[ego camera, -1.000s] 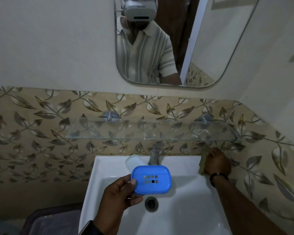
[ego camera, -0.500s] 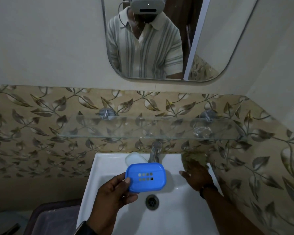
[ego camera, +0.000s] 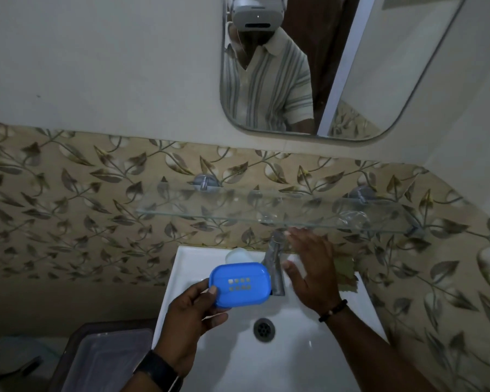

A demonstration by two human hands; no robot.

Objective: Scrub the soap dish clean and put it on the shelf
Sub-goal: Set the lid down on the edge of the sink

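My left hand (ego camera: pixel 190 321) grips the left end of a blue plastic soap dish (ego camera: pixel 239 284) with small drain holes, holding it over the white sink (ego camera: pixel 229 355) just left of the tap (ego camera: pixel 276 267). My right hand (ego camera: pixel 313 270) hovers empty beside the tap, fingers spread, just below the front edge of the glass shelf (ego camera: pixel 266 215). A greenish scrub pad (ego camera: pixel 344 271) lies on the sink's back right corner, partly behind my right hand.
A pale soap bar (ego camera: pixel 238 254) sits on the sink's back rim left of the tap. The drain (ego camera: pixel 263 329) is in the basin's middle. A mirror (ego camera: pixel 323 66) hangs above the shelf. A dark bin with a clear lid (ego camera: pixel 105 357) stands low left.
My right hand let go of the scrub pad at the sink's back right corner and moved left to the tap, open. The soap dish stayed in my left hand.
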